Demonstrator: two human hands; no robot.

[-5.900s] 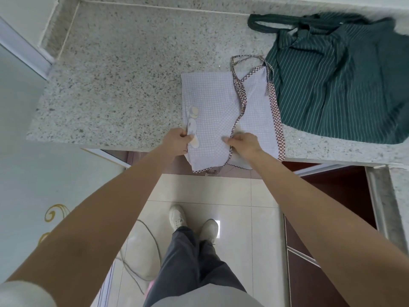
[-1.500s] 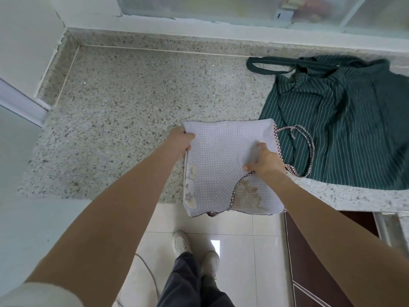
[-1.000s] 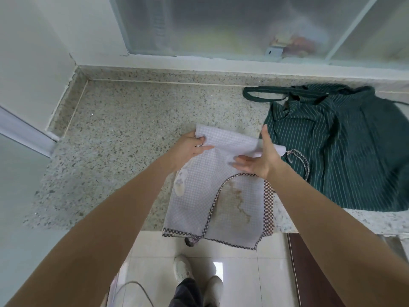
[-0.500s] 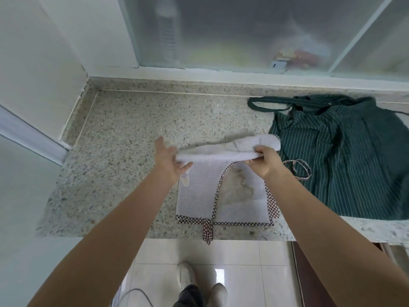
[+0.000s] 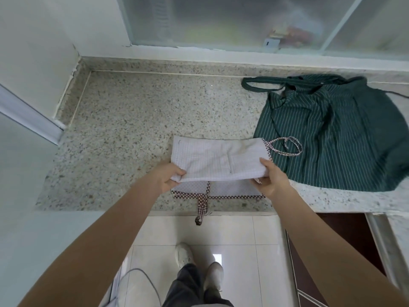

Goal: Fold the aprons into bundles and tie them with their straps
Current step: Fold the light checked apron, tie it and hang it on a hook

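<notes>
A light checked apron [image 5: 218, 158] with brown-checked trim lies folded on the speckled stone counter [image 5: 132, 134] near its front edge. My left hand [image 5: 169, 177] grips the near left corner of the folded top layer. My right hand [image 5: 269, 177] pinches its near right corner. A strip of the lower layer shows below the fold, and a trim strap [image 5: 202, 207] hangs over the counter edge. Another strap loop [image 5: 285, 147] lies on the dark green striped apron [image 5: 336, 134], which is spread out at the right.
A frosted window [image 5: 221, 21] and its sill run along the back of the counter. A wall corner stands at the left. Below the counter edge are floor tiles, my shoes [image 5: 199, 260] and a dark cabinet door [image 5: 338, 240] at the right.
Both hands brought the apron's far part toward me over the lower part, so the fold now lies flat. The stained panel is covered. The green apron has not moved.
</notes>
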